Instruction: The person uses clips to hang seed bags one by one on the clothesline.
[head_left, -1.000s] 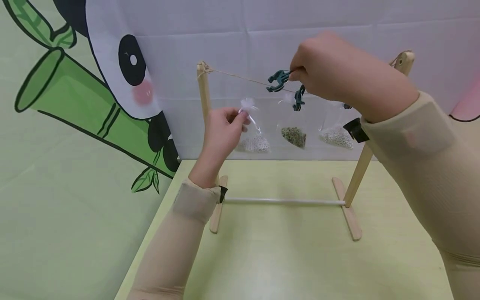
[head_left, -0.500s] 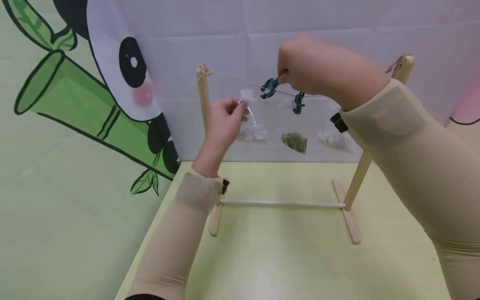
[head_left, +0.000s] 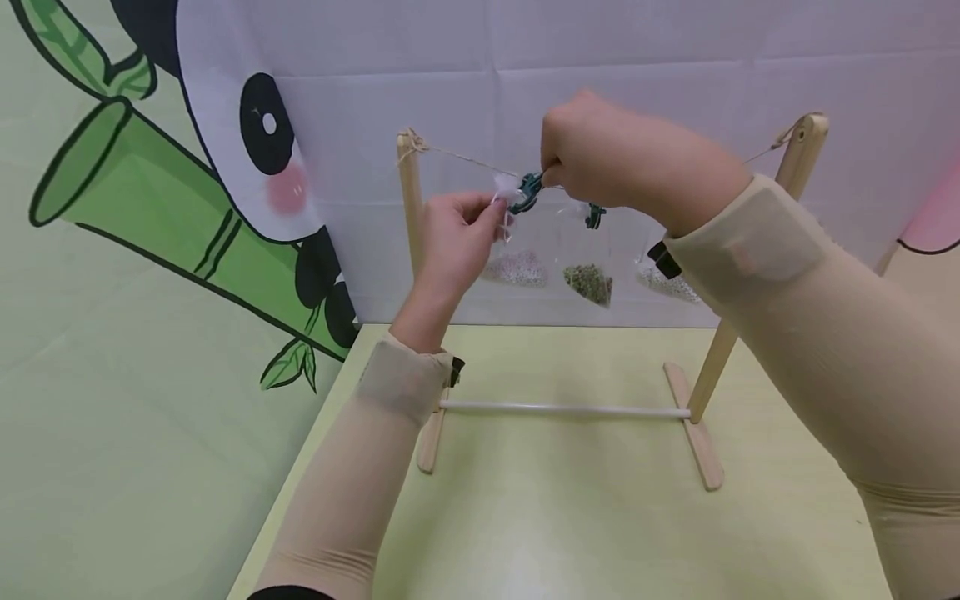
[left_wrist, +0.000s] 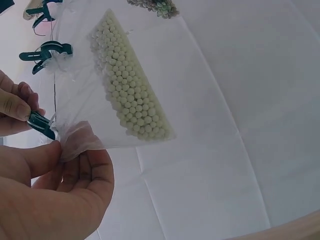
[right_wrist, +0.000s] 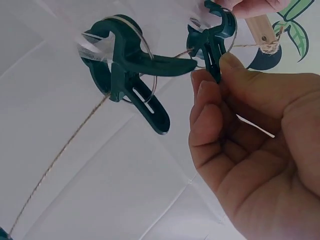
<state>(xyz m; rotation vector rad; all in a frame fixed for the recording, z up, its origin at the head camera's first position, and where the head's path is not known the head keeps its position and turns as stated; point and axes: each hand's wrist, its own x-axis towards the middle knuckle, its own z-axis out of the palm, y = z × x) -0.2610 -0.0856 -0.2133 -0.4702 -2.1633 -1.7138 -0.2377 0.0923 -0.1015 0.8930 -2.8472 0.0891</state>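
Note:
My left hand (head_left: 459,246) pinches the gathered neck of a sheer drawstring pouch (left_wrist: 130,90) filled with small white beads. Thumb and fingers of my right hand (head_left: 607,158) squeeze the handles of a dark green spring clip (right_wrist: 212,42). In the head view the clip's mouth is at the pouch's neck, close to the twine (head_left: 468,158). Whether it grips the cloth is hard to tell. A second green clip (right_wrist: 125,65) holds another pouch (head_left: 588,285), with greenish contents, on the twine. A further pouch of white beads (head_left: 666,283) hangs partly behind my right arm.
The twine runs between a left wooden post (head_left: 411,192) and a right wooden post (head_left: 712,367). A white rod (head_left: 562,409) joins them low down, above flat wooden feet (head_left: 705,450). Behind the pale yellow table (head_left: 562,517) hangs a printed panda-and-bamboo cloth (head_left: 360,108).
My right hand has moved left and down with the clip, from apart to the pouch's neck. My left hand has raised the pouch toward the twine and shifted slightly right.

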